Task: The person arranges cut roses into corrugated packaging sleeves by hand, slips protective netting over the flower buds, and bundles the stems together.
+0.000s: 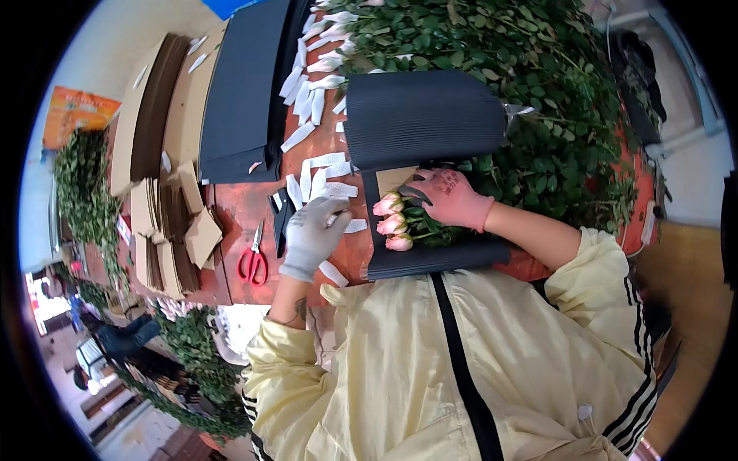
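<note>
My left hand (314, 237), in a grey-white glove, hovers over the red table with its fingers curled in. White mesh sleeves (336, 190) lie around it; whatever is between the fingertips cannot be made out. Stretched out palm down, my right hand (450, 200) in a pink glove with dark fingertips rests over the stems behind the roses (392, 223). These pink blooms lie in a short row, heads toward my left hand, on dark corrugated wrapping (438, 261). A piece of brown cardboard (393, 179) shows beside the right fingertips.
Red-handled scissors (253, 261) and a black object (280, 215) lie left of my left hand. A black corrugated sheet (423, 119) covers the area ahead, with leafy stems (530, 69) beyond. Cardboard pieces (169, 230) and dark sheets (246, 84) are stacked at left.
</note>
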`<action>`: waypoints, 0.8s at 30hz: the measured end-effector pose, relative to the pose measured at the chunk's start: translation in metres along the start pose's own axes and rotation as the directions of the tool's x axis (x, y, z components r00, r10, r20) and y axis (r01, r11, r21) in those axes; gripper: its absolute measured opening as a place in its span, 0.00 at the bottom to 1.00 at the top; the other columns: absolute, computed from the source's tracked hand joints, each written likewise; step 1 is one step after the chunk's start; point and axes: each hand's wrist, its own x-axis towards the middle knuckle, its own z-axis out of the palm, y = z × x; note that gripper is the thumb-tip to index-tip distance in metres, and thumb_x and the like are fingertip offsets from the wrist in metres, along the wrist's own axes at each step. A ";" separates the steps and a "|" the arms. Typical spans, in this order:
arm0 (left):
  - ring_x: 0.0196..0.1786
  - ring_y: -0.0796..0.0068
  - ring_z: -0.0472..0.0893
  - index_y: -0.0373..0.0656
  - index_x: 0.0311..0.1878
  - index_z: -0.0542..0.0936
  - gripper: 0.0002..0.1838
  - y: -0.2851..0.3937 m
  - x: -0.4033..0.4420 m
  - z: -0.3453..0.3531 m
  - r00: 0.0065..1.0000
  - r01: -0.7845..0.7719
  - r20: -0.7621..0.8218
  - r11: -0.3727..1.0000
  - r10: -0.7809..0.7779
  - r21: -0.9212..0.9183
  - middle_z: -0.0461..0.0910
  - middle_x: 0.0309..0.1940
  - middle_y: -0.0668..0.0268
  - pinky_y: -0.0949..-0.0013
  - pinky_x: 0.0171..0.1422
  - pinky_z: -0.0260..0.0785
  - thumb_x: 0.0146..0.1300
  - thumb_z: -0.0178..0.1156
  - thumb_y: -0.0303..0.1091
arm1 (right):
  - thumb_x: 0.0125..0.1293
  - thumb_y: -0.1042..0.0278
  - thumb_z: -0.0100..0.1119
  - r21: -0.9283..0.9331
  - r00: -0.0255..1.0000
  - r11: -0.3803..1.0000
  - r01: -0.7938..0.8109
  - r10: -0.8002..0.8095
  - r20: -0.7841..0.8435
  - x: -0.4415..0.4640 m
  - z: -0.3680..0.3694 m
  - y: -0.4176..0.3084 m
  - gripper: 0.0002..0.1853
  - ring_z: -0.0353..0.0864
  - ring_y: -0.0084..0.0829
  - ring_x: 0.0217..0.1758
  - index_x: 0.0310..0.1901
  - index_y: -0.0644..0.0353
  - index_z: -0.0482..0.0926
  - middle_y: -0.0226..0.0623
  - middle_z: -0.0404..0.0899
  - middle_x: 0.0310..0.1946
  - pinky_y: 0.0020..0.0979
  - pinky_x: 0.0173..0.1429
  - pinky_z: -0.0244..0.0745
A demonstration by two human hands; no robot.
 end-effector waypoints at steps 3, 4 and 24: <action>0.38 0.60 0.80 0.45 0.41 0.82 0.11 0.031 0.003 0.001 0.998 0.062 -0.003 0.997 -0.062 -0.047 0.81 0.34 0.61 0.63 0.42 0.72 0.56 0.60 0.37 | 0.56 0.64 0.58 -0.115 0.994 0.993 0.022 -0.009 0.112 -0.001 -0.014 -0.010 0.20 0.76 0.38 0.51 0.52 0.52 0.73 0.38 0.73 0.50 0.40 0.54 0.70; 0.39 0.60 0.80 0.46 0.43 0.82 0.13 0.040 0.004 0.002 0.998 -0.024 0.052 0.994 0.030 -0.104 0.81 0.36 0.61 0.62 0.42 0.72 0.56 0.59 0.38 | 0.56 0.64 0.57 -0.142 0.975 0.990 0.012 0.019 0.220 0.005 -0.030 -0.019 0.20 0.76 0.37 0.51 0.52 0.51 0.73 0.38 0.73 0.49 0.38 0.51 0.72; 0.38 0.68 0.82 0.40 0.44 0.81 0.11 -0.013 -0.024 0.014 0.975 0.066 -0.127 0.778 -0.185 -0.625 0.83 0.36 0.60 0.68 0.42 0.72 0.59 0.57 0.30 | 0.51 0.62 0.60 -0.378 0.906 0.925 -0.031 0.185 0.380 0.041 -0.046 -0.063 0.14 0.80 0.40 0.39 0.39 0.56 0.75 0.41 0.76 0.41 0.38 0.43 0.74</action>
